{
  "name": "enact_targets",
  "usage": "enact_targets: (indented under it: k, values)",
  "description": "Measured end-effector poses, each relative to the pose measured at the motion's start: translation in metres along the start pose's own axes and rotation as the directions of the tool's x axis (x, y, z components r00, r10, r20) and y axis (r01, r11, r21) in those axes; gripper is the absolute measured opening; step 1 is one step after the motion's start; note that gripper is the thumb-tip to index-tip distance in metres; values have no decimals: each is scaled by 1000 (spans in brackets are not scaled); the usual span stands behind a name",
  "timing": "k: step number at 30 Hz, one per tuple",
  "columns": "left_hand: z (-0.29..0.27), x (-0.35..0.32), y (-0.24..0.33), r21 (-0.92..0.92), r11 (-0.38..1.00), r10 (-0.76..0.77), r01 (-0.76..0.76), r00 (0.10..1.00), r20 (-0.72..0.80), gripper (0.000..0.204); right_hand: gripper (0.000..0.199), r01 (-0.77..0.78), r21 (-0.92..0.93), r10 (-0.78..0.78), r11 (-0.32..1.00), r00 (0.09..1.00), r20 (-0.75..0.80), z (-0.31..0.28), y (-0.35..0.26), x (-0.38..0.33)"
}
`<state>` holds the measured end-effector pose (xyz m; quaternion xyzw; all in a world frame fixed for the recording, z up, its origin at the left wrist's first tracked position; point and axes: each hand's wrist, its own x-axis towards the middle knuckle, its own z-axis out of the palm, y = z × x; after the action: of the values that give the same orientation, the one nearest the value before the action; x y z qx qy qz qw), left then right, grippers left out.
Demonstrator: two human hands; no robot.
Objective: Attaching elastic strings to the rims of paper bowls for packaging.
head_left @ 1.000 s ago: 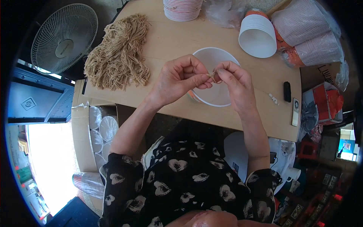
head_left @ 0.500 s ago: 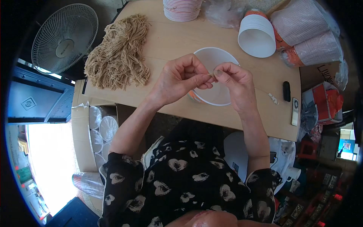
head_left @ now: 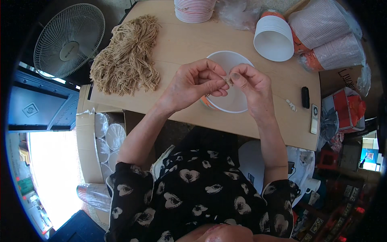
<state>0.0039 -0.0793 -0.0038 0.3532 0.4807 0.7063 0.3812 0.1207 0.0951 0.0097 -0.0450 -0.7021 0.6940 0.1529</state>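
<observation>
- Left hand: raised over the table from its near edge, wrist slightly bent, back of the hand uppermost; thumb and forefinger pinch a short tan strand, the remaining fingers curled beneath.
- Right hand: forearm nearly upright in the view; thumb and forefinger meet at the same strand, thumbnail showing. The hands are close together at the fingertips.
- Strand: thin and fibrous, located between the two sets of fingertips, above the white tub; its finer form is too small to tell.
- Cord bundle: a loose, matted heap of tan, twisted fibres with a rough texture, lying along the table's left edge.
- White tub: round, smooth-walled, with a rolled rim and a coloured outer side; set near the middle of the near edge, its pale interior partly hidden by the hands.
- Nested tubs: white and ribbed by stacked rims, tilted with the mouth toward the near edge, near the far right corner.
- Wrapped stacks: nested containers inside clear, wrinkled film, at the far right corner.
- Striped stack: white containers with reddish lines, at the far edge.
- Cardboard box: beside the near left corner, containing round, film-covered pieces.
</observation>
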Motion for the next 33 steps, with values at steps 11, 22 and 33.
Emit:
enact_targets:
  k: [11,22,33]
  values:
    - [-1,-4,-3,77,996,-53,49,998,40,26,16,90,-113,-97,989,994,-51,3,-1,1]
    - [-5,16,18,129,989,-70,76,996,-49,20,18,-24,-221,45,975,995,91,-4,-23,12]
    - [-34,-2,12,809,453,470,-375,871,141,7,13,130,200,-137,971,990,23,-51,-5,-7]
